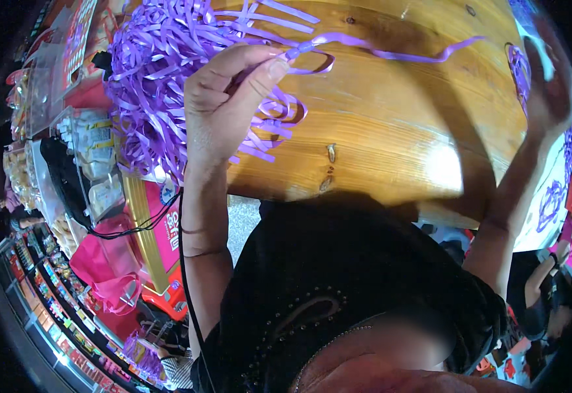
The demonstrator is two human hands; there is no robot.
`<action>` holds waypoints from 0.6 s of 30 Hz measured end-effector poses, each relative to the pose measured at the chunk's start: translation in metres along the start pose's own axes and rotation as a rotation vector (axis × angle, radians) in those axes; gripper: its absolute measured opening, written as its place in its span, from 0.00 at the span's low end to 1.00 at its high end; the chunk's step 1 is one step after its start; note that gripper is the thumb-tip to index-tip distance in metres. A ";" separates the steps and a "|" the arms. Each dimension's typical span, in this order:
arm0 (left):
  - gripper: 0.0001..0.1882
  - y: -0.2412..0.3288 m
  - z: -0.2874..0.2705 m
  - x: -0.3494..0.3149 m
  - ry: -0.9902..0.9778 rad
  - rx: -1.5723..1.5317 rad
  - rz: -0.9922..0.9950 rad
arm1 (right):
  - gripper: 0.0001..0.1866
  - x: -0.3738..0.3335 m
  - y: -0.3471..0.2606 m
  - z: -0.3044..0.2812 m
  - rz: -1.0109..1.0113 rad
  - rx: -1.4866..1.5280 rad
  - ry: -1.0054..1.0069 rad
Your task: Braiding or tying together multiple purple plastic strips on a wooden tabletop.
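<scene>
At the near left, a black cord (184,281) is hung beside the left forearm, and the arm could be snagged by it if it were swung. Farther in, a purple ribbon (345,39) is pinched at its knot between the fingers of the left hand (233,98), above the tabletop (377,131); its tail is stretched rightward, unsupported, so the knot could be lost if the pinch were loosened. By the right hand (549,98), a ribbon loop (518,75) is seen; whether anything is gripped there cannot be told. Loose ends could be tangled in the ribbon pile (148,85) on the left. White lettering is borne by a pink box (158,209), near left; beyond it, yellow labels on clear tubs (102,141) are too small to be read.
</scene>
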State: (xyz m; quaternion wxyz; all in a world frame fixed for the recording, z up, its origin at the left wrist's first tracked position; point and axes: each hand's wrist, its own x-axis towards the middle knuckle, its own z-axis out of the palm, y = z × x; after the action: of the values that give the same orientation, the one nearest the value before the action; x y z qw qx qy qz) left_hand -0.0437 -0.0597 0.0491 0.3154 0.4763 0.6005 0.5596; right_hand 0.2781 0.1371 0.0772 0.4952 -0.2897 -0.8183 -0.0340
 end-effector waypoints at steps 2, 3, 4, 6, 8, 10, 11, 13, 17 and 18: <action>0.07 0.003 0.009 0.001 -0.016 -0.027 0.014 | 0.20 -0.011 -0.044 0.018 0.224 0.209 -0.112; 0.07 0.005 0.013 0.000 -0.011 -0.077 -0.058 | 0.19 0.003 -0.075 0.022 -0.004 0.180 -0.266; 0.07 0.001 0.009 -0.010 0.042 -0.106 -0.142 | 0.19 0.013 -0.101 0.039 -0.256 0.197 -0.423; 0.08 0.004 0.015 -0.012 0.040 -0.131 -0.181 | 0.17 0.008 -0.123 0.059 -0.194 0.563 -0.387; 0.09 0.006 0.019 -0.014 0.033 -0.159 -0.255 | 0.20 0.006 -0.128 0.065 -0.204 0.606 -0.424; 0.09 0.007 0.022 -0.015 -0.015 -0.148 -0.270 | 0.24 0.006 -0.122 0.090 -0.206 0.641 -0.457; 0.10 0.010 0.025 -0.014 -0.056 -0.140 -0.285 | 0.24 0.010 -0.103 0.123 -0.636 0.549 -0.044; 0.10 0.010 0.023 -0.020 -0.058 -0.153 -0.255 | 0.21 0.002 -0.106 0.109 -0.887 0.341 0.052; 0.10 0.005 0.025 -0.022 -0.052 -0.173 -0.202 | 0.16 -0.013 -0.124 0.094 -0.496 0.583 -0.310; 0.10 0.003 0.026 -0.021 -0.065 -0.179 -0.197 | 0.16 -0.014 -0.124 0.093 -0.493 0.568 -0.311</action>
State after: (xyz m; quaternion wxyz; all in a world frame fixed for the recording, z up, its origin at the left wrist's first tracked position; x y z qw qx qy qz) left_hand -0.0122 -0.0701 0.0441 0.4292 0.4028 0.5813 0.5618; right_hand 0.1462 0.0605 0.0472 0.4030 0.0621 -0.9052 0.1199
